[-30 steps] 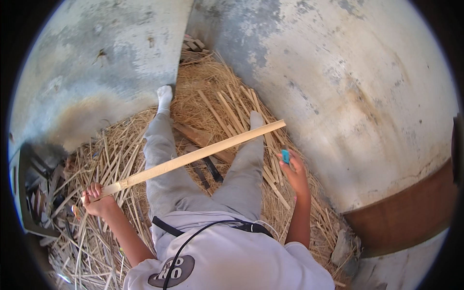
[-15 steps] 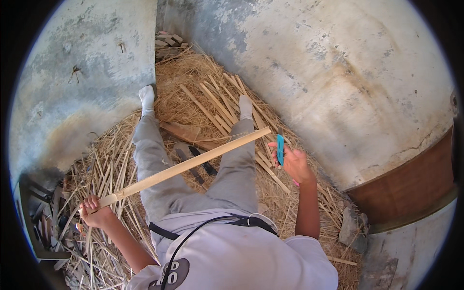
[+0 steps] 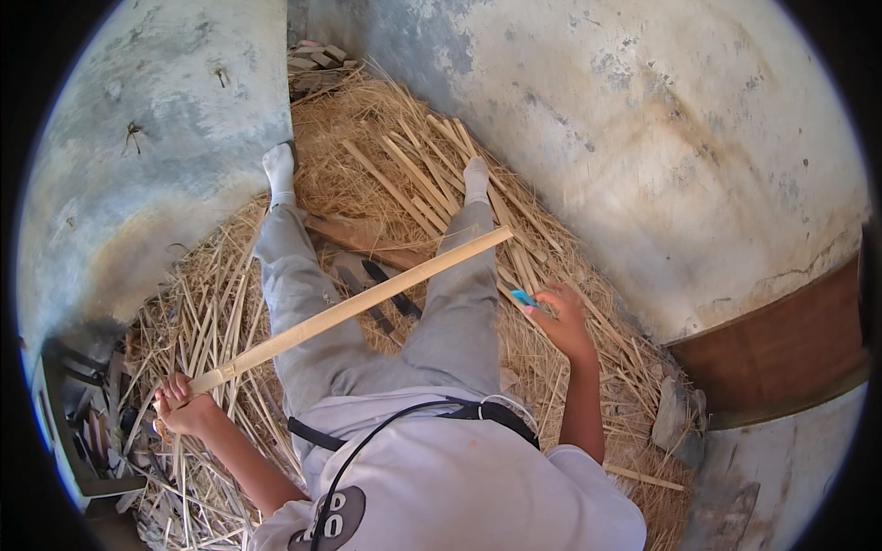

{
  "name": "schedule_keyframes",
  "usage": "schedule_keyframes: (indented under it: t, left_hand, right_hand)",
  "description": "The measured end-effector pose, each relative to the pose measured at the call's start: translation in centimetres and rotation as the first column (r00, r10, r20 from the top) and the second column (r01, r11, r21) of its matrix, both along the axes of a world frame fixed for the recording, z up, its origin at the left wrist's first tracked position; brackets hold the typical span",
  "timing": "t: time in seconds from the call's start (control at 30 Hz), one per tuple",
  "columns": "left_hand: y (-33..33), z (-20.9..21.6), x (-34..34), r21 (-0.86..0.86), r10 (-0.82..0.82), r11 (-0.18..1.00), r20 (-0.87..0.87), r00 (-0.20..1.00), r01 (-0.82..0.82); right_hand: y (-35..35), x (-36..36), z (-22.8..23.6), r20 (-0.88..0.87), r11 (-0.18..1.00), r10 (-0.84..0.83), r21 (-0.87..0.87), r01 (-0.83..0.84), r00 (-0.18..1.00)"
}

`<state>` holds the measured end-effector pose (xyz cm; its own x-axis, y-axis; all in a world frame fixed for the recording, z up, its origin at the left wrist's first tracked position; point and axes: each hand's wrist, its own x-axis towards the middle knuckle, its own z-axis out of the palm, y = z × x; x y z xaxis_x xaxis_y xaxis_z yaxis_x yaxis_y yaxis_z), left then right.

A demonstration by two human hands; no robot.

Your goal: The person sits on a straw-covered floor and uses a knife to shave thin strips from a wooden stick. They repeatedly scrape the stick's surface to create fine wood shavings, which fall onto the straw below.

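A long, flat bamboo strip (image 3: 367,298) slants up to the right across my legs. My left hand (image 3: 186,410) is closed round its lower left end, by my left hip. Its far end rises past my right knee and is free. In my right hand (image 3: 568,321) is a small blue utility knife (image 3: 524,297), pinched between thumb and fingers. The knife is apart from the strip, to the right of its far end. Its blade cannot be made out.
Between my legs lie a dark knife-like tool (image 3: 390,286) and a wooden block (image 3: 358,237). Split bamboo strips (image 3: 404,174) and shavings (image 3: 211,312) cover the floor. Worn walls (image 3: 643,138) close in on both sides. A dark frame (image 3: 69,413) stands at left, a stone (image 3: 678,418) at right.
My right hand has turned and dropped a little, tilting the utility knife from upright to nearly flat. My left hand keeps its grip on the bamboo strip, which has shifted slightly.
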<state>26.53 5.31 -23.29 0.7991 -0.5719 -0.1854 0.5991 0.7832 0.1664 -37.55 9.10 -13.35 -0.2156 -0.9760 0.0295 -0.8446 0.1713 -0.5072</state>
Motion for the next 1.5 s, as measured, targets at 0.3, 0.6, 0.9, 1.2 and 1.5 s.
schedule_keyframes:
  t: [0.3,0.6,0.9,1.2,1.5]
  left_hand:
    - [-0.8,0.0,-1.4,0.011,-0.039,0.999,-0.018,0.999,0.039]
    - [-0.5,-0.7,-0.9,-0.026,-0.059,0.998,-0.030,0.998,0.058]
    - [-2.9,1.1,-5.2,0.039,-0.072,0.996,-0.091,0.993,0.075]
    - [-2.1,-0.3,-8.6,-0.086,-0.355,0.933,-0.079,0.932,0.348]
    - [-0.5,2.1,-3.5,0.424,-0.747,0.275,0.660,0.086,-0.863]
  right_hand:
    - [1.0,-2.8,-0.2,-0.074,0.891,-0.448,-0.120,0.438,0.891]
    - [2.3,-6.6,0.8,0.040,0.895,-0.440,-0.055,0.442,0.897]
    - [-0.8,6.9,-2.0,0.966,0.938,0.019,-0.106,0.330,0.257]
    - [-5.2,10.9,1.6,0.997,0.931,0.064,-0.071,0.359,0.032]
    - [-7.2,9.3,7.5,0.987,0.974,0.159,-0.152,0.166,-0.035]
